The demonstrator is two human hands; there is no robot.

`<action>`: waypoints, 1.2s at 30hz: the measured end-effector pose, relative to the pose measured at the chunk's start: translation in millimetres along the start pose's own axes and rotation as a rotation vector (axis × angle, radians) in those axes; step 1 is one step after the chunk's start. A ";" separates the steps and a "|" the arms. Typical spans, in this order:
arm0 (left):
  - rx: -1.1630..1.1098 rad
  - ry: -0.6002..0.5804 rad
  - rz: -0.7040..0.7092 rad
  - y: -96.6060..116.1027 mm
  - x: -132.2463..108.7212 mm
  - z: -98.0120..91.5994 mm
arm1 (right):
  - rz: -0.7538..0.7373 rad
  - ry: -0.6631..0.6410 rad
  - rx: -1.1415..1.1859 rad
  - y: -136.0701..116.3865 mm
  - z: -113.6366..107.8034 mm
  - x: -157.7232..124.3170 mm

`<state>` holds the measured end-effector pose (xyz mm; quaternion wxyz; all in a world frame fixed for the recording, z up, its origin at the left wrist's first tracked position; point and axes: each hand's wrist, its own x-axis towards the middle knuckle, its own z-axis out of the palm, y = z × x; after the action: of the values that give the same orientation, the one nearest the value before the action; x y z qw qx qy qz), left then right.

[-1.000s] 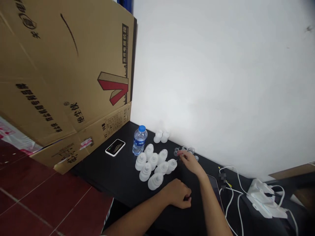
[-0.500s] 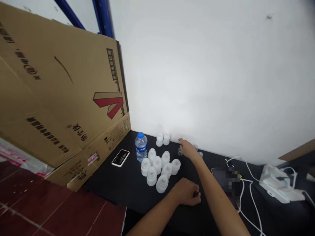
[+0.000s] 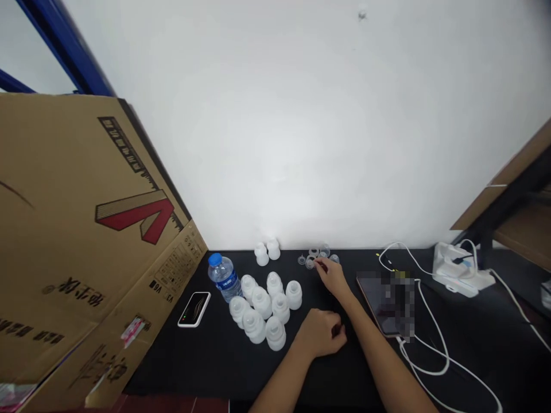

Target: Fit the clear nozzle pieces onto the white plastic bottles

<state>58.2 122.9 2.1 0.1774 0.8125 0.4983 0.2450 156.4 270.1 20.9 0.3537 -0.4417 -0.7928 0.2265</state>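
My right hand (image 3: pixel 333 276) reaches to the back of the black table, fingertips pinched at the edge of a small clear plastic ring (image 3: pixel 310 263). Several similar clear plastic pieces (image 3: pixel 325 249) lie loosely around those fingertips. Nearer to me, my left hand (image 3: pixel 321 332) rests on the table with its fingers curled; what they hold, if anything, is hidden. Left of it stands a cluster of several white translucent stepped plastic bottles (image 3: pixel 261 302) with narrow tops. Two more white pieces of similar shape (image 3: pixel 267 251) stand by the wall.
A water bottle (image 3: pixel 225 277) with a blue cap and a white-edged phone (image 3: pixel 194 310) are at the left, beside a large cardboard box (image 3: pixel 86 275). To the right lie a dark-screened phone (image 3: pixel 379 304), white cables (image 3: pixel 443 344) and a white power strip (image 3: pixel 458 269).
The view has swung to the right. My right hand has drawn back slightly, its extended finger now bent down to the clear plastic pieces. My left hand stays curled on the table.
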 end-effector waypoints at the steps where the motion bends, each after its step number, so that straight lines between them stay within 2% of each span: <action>1: 0.006 0.004 -0.001 -0.4 -0.1 1.0 | 0.025 0.083 0.083 5.6 -3.3 -3.8; 3: 0.014 0.008 -0.003 -0.9 -0.4 2.4 | 0.083 0.225 0.211 15.2 -8.3 -9.3; 6: -0.001 0.012 -0.009 -0.9 -0.4 2.9 | 0.134 0.275 0.257 21.7 -11.1 -12.8; 14: -0.021 -0.025 -0.035 -0.1 -0.9 2.4 | 0.038 0.174 0.170 15.8 8.1 -7.4; 20: -0.032 -0.016 -0.039 1.7 -1.3 0.5 | 0.035 0.104 0.143 19.4 17.8 -5.3; 33: -0.052 -0.001 -0.001 -0.1 -2.2 1.2 | 0.103 0.080 0.221 10.6 -12.9 -15.4; 36: -0.048 0.067 0.017 0.2 -2.4 0.2 | 0.098 0.124 0.264 9.4 -15.8 -15.4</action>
<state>57.5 120.6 1.5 0.1777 0.8035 0.4912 0.2855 179.1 262.3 19.3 0.4452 -0.4428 -0.7104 0.3180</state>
